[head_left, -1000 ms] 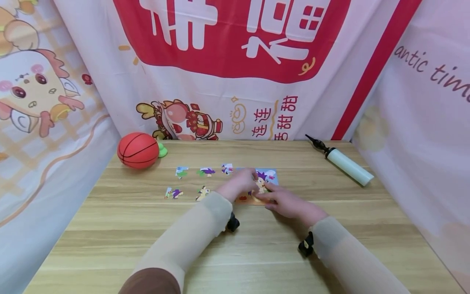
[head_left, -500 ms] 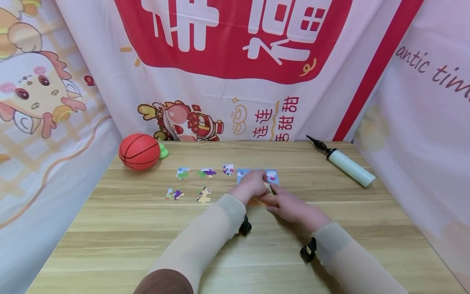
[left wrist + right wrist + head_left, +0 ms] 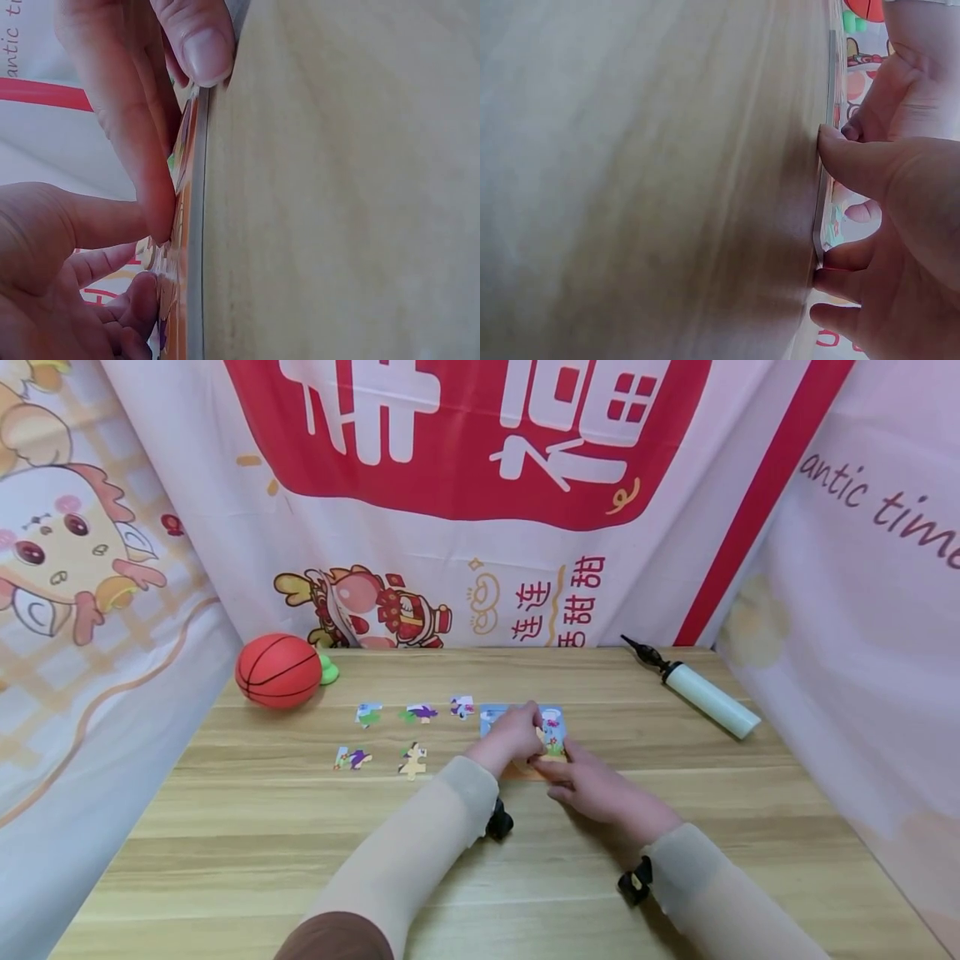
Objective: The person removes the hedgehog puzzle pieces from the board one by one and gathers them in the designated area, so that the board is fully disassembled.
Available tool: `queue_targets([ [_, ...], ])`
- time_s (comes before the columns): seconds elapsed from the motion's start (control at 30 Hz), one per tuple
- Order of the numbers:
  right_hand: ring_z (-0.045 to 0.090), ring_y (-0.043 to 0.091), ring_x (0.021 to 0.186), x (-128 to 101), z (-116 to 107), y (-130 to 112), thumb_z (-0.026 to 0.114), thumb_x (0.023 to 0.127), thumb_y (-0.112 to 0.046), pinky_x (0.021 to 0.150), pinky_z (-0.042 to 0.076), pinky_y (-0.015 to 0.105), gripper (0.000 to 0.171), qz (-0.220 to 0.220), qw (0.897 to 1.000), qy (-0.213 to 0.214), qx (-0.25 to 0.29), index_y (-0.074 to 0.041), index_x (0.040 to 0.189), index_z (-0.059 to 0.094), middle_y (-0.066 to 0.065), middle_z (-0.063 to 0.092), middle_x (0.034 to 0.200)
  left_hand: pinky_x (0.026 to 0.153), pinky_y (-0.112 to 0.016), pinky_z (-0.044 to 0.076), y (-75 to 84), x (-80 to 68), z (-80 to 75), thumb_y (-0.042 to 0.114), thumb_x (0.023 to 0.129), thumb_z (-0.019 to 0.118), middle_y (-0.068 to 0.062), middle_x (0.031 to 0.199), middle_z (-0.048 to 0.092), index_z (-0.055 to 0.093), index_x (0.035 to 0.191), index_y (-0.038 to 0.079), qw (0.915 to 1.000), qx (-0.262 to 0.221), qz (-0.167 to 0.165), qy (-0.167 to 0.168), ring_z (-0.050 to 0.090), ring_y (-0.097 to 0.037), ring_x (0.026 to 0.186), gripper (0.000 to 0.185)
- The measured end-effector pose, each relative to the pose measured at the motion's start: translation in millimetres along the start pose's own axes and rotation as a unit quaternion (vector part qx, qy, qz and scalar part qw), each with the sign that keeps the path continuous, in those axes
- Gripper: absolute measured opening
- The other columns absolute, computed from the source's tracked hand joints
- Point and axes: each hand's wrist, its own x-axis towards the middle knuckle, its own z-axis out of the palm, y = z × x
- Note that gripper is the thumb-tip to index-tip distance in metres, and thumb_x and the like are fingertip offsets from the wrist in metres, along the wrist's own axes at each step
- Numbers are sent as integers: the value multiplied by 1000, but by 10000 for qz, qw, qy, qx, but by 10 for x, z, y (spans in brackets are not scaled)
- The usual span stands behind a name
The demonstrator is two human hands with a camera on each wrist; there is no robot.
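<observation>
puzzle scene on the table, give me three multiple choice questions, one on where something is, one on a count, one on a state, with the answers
1. Where does the orange ball lie?
A. far left of the table, by the backdrop
B. near right corner
C. on the puzzle board

2. How many loose puzzle pieces lie left of the puzzle board?
A. two
B. five
C. nine

3. What are the hands doing?
A. both rest in the lap
B. both are on the puzzle board
C. one holds the air pump

Answers:
1. A, the ball sits at the back left edge, next to a small green thing.
2. B, three pieces in the far row and two pieces nearer.
3. B, the left hand and the right hand meet on the board, fingers pressing its surface in the wrist views.
</observation>
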Motion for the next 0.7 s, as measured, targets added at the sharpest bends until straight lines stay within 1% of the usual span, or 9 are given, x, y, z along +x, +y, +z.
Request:
queue_targets([
  [0.1,28,46,139,3,-7,-9,64,97,-28,108,29,59,51,54,10000,-50,-48,-28,146,50,29,15,158,65,-30,47,-9,10,1,14,84,77,-6,103,54,54,113,11,9998,-220,36,0,54,-22,85,37],
  [0.2,28,45,139,2,-13,-20,64,97,-28,108,28,59,50,91,9999,-54,-33,-28,146,50,29,16,157,62,-30,49,-37,36,17,8,83,76,-7,99,57,54,113,9,9984,-571,51,-6,56,-22,79,37],
  [0.33,25,44,141,6,-15,-26,63,98,-30,109,27,57,51,198,9997,-111,-45,-32,146,48,27,15,159,59,-31,49,-89,88,47,3,85,71,-7,96,57,55,108,9,9958,-911,10,110,57,-21,78,29],
  [0.47,23,45,141,10,-22,-30,62,98,-31,110,25,58,51,280,9994,-178,-73,-33,147,47,28,14,158,64,-31,47,-115,119,58,3,86,66,-6,96,58,58,105,8,9940,-1039,-31,328,55,-21,85,21],
  [0.57,23,47,141,13,-33,-39,62,98,-29,109,25,60,50,330,9992,-206,-55,-31,146,48,30,14,157,66,-31,48,-113,125,57,4,88,65,-6,96,58,60,104,8,9929,-1146,-104,314,56,-23,87,17],
  [0.7,22,48,141,14,-47,-56,62,98,-29,110,24,60,49,391,9989,-241,-20,-30,146,49,31,14,157,66,-31,49,-106,123,55,6,89,64,-6,95,59,63,100,8,9923,-1200,-181,255,57,-22,86,11],
])
